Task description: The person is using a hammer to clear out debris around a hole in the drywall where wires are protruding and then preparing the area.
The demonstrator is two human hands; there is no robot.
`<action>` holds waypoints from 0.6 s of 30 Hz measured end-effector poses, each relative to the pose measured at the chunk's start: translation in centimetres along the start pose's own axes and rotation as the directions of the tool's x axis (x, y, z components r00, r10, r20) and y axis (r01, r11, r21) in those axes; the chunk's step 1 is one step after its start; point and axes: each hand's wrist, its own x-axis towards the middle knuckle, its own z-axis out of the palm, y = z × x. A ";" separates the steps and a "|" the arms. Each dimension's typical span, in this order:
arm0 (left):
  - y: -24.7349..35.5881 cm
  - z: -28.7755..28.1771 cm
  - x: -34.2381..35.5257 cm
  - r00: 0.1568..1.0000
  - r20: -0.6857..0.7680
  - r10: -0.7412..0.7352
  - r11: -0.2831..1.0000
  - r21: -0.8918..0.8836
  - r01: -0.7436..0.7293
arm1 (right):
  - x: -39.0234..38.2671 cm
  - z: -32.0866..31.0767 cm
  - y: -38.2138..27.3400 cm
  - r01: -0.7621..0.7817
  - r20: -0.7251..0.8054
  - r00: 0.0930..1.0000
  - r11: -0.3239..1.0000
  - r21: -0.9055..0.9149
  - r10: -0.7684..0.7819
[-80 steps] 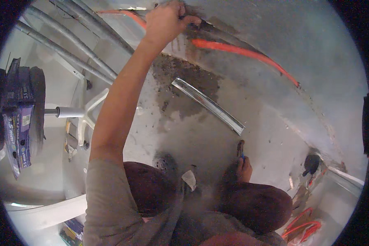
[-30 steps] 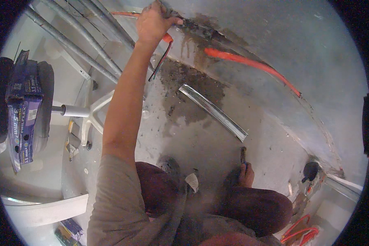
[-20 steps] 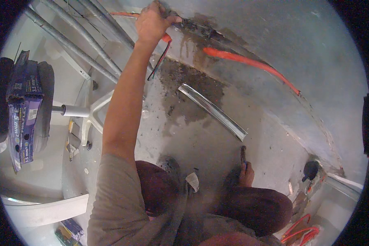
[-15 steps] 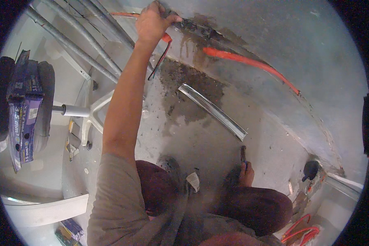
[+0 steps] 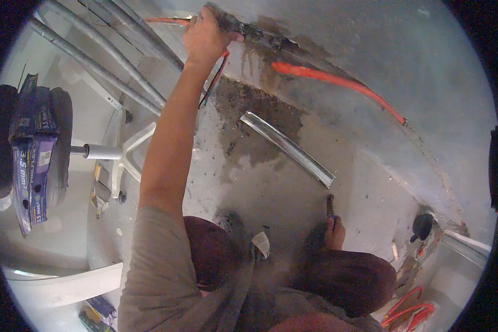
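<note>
My left hand [image 5: 206,37] reaches up to the dark, rough groove [image 5: 263,37] cut low in the wall, with its fingers bent at the groove's left end and the thumb to the right. What those fingers grip is hidden. Just below the hand, dark and red wires [image 5: 213,86] hang down from a bit of orange tube. Beside my right knee, my right hand [image 5: 334,235] is closed around a slim hand tool [image 5: 330,206] with a dark end and a bluish grip; its exact kind is unclear. An open metal channel [image 5: 288,149] lies on the floor beyond it.
Orange corrugated conduit [image 5: 337,83] runs along the wall groove. Grey pipes [image 5: 97,55] lean at the upper left. A swivel chair [image 5: 102,150] lies tipped over, with purple packages [image 5: 33,160] against it. Orange tubing [image 5: 409,315] lies at lower right, below a dark round object [image 5: 423,226].
My left hand has turned slightly, its thumb now lower, and covers more of the orange tube end. My right hand still holds the tool in nearly the same place.
</note>
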 end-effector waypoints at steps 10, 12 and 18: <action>0.1 0.1 -0.2 1.000 0.004 -0.011 1.000 -0.010 0.011 | -0.2 -1.1 -2.0 -0.014 0.015 1.000 0.999 0.041 0.013; 0.5 -0.4 -0.4 0.999 -0.001 -0.034 0.995 0.095 0.034 | -0.2 -1.2 -2.2 -0.021 0.020 1.000 0.998 0.060 0.020; 0.1 -0.2 0.0 0.998 0.043 -0.048 0.992 0.118 0.043 | -0.2 -0.7 -1.2 0.055 -0.012 0.998 0.998 0.037 -0.055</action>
